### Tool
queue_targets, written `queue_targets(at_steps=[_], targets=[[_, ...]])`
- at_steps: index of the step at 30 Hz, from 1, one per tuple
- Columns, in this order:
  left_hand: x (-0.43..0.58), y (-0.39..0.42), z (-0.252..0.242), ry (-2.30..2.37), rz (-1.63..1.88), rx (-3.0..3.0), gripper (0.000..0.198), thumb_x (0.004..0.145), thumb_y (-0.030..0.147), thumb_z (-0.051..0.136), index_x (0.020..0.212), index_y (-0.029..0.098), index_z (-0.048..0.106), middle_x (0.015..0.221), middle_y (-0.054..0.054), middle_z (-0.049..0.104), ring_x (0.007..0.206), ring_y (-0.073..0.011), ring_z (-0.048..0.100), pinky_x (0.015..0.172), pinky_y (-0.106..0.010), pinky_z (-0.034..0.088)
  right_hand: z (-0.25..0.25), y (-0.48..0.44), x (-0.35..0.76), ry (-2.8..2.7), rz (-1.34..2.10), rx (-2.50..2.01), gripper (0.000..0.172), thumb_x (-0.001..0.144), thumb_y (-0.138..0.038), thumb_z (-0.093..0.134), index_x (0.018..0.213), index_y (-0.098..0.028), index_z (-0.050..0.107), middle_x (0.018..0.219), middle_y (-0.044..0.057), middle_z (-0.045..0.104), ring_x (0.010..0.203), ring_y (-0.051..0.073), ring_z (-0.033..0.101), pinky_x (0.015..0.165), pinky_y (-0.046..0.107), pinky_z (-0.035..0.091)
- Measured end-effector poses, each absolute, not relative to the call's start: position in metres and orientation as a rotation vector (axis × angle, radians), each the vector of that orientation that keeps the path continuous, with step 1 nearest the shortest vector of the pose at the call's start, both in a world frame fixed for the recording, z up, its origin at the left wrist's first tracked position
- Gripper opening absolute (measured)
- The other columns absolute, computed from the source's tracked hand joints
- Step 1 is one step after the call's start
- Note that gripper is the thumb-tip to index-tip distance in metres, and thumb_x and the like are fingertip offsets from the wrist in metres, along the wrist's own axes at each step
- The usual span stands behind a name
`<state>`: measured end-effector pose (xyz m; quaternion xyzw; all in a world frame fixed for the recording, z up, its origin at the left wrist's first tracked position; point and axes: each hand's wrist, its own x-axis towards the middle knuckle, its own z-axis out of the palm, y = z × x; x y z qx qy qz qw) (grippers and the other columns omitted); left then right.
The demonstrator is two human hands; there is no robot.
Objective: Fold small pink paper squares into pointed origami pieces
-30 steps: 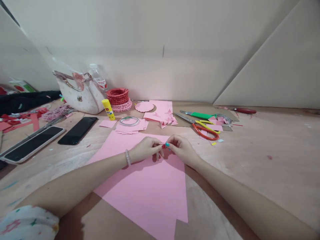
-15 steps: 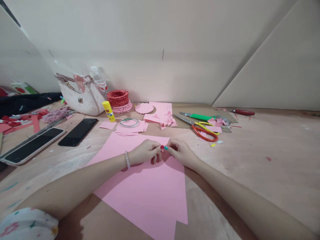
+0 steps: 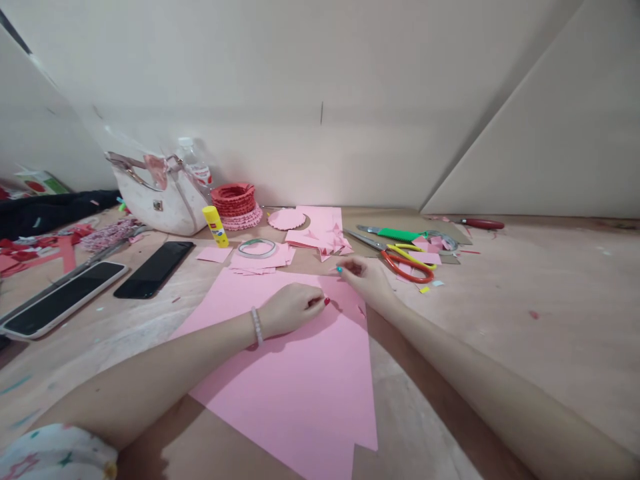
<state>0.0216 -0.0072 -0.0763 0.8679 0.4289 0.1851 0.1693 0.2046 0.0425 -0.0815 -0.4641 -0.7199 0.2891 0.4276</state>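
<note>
Head view: a pink card sheet (image 3: 285,380) lies under the left hand (image 3: 290,308), its fingers (image 3: 314,303) curled, any hold too small to tell. The right hand (image 3: 363,280) sits at the sheet's far edge, fingers (image 3: 345,268) loosely pinched, grip unclear. Beyond the sheet lie a pink paper stack (image 3: 255,263) and orange-handled scissors (image 3: 406,267).

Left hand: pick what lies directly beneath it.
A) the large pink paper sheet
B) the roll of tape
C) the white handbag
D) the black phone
A. The left hand sits over the large pink paper sheet, with pink paper showing around and below it.
</note>
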Motion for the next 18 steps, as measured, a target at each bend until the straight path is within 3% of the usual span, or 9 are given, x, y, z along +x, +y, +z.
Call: queue_targets(at_steps=[1,3,6,10,14,18], targets=[[0.021,-0.007,-0.077,1.226,0.512,2.492,0.031,0.085,0.028,0.034,0.063,0.016,0.053,0.062,-0.001,0.058,0.056,-0.0099,0.047,0.054,-0.021,0.031,-0.079,0.049,0.205,-1.779,0.681,-1.158,0.026,0.073,-0.023,0.048,0.095,-0.016,0.060,0.082,0.006,0.064,0.071,0.015,0.058,0.062,0.028,0.048],[0.019,-0.004,-0.076,1.293,0.487,2.531,0.030,0.086,0.027,0.034,0.069,0.016,0.056,0.068,-0.002,0.060,0.062,-0.0106,0.051,0.058,-0.021,0.035,-0.073,0.059,0.205,-1.781,0.639,-1.142,0.055,0.073,-0.022,0.049,0.127,-0.019,0.038,0.106,0.011,0.059,0.077,0.016,0.059,0.062,0.029,0.049],[0.011,0.003,-0.069,1.550,0.439,2.588,0.023,0.085,0.030,0.041,0.084,0.017,0.059,0.084,-0.004,0.061,0.077,-0.0131,0.056,0.069,-0.024,0.042,-0.070,0.058,0.207,-1.936,0.613,-1.115,0.075,0.073,-0.022,0.050,0.138,-0.025,0.013,0.124,0.012,0.048,0.089,0.019,0.058,0.068,0.031,0.050],[-0.004,0.014,-0.058,1.762,0.428,2.551,0.032,0.083,0.031,0.047,0.110,0.013,0.050,0.109,-0.009,0.052,0.093,-0.0175,0.053,0.078,-0.037,0.046,-0.082,0.040,0.214,-2.060,0.565,-1.093,0.069,0.075,-0.015,0.044,0.136,-0.028,0.016,0.111,0.008,0.055,0.088,0.017,0.058,0.071,0.031,0.049],[-0.014,0.020,-0.052,1.933,0.410,2.493,0.034,0.083,0.031,0.048,0.112,0.013,0.049,0.110,-0.009,0.052,0.094,-0.0179,0.053,0.079,-0.038,0.046,-0.097,0.033,0.220,-2.070,0.503,-1.122,0.058,0.072,-0.010,0.042,0.127,-0.024,0.034,0.094,0.005,0.059,0.081,0.015,0.057,0.068,0.029,0.048],[-0.013,0.021,-0.047,2.050,0.377,2.445,0.033,0.083,0.031,0.047,0.111,0.013,0.049,0.110,-0.009,0.052,0.094,-0.0177,0.053,0.079,-0.038,0.046,-0.100,0.038,0.219,-2.052,0.483,-1.123,0.053,0.070,-0.006,0.040,0.121,-0.021,0.039,0.085,0.003,0.060,0.076,0.014,0.056,0.067,0.028,0.047]])
